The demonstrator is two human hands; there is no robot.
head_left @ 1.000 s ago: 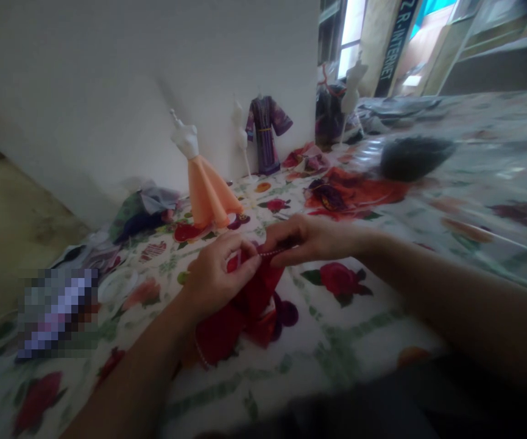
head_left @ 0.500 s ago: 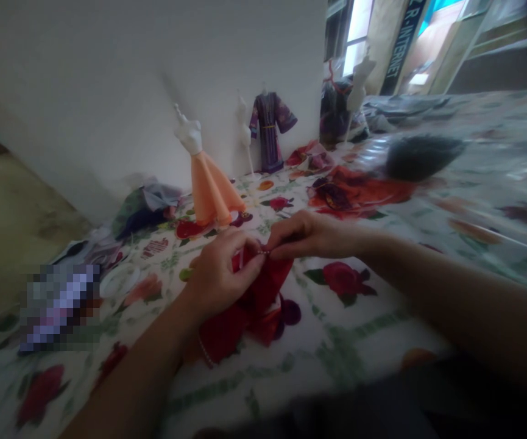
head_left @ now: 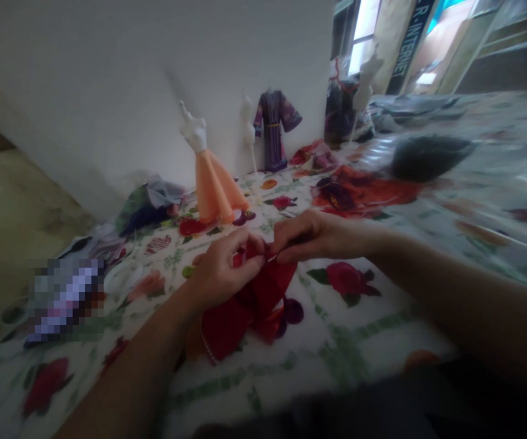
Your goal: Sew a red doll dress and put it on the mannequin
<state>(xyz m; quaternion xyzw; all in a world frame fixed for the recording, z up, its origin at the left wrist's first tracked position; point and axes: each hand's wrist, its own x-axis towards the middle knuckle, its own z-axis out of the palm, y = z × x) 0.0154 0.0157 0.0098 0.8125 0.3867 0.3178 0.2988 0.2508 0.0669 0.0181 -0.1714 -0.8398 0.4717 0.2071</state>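
Observation:
A small red garment [head_left: 232, 323] with a white beaded trim along its edges hangs from my hands onto the floral tablecloth. My left hand [head_left: 226, 265] pinches its upper edge between thumb and fingers. Close by on the right, my right hand [head_left: 309, 235] grips the same edge, fingertips pressed together at a short stretch of the bead trim [head_left: 272, 258]. Between the two hands the cloth is bunched. Whether a needle or other small tool is in the fingers cannot be made out.
Beyond my hands stands a small mannequin [head_left: 194, 133] in an orange skirt [head_left: 217, 186]. Farther back are a purple robe [head_left: 273, 131] on a stand and a bare mannequin [head_left: 367, 82]. Orange-red fabric [head_left: 373, 189] and a dark bundle in plastic [head_left: 427, 157] lie at right, cloth scraps [head_left: 151, 198] at left.
The fingers of both hands have shifted slightly along the red garment's edge, and the bead trim between them now slants. The whole view has moved a little; both hands keep their hold.

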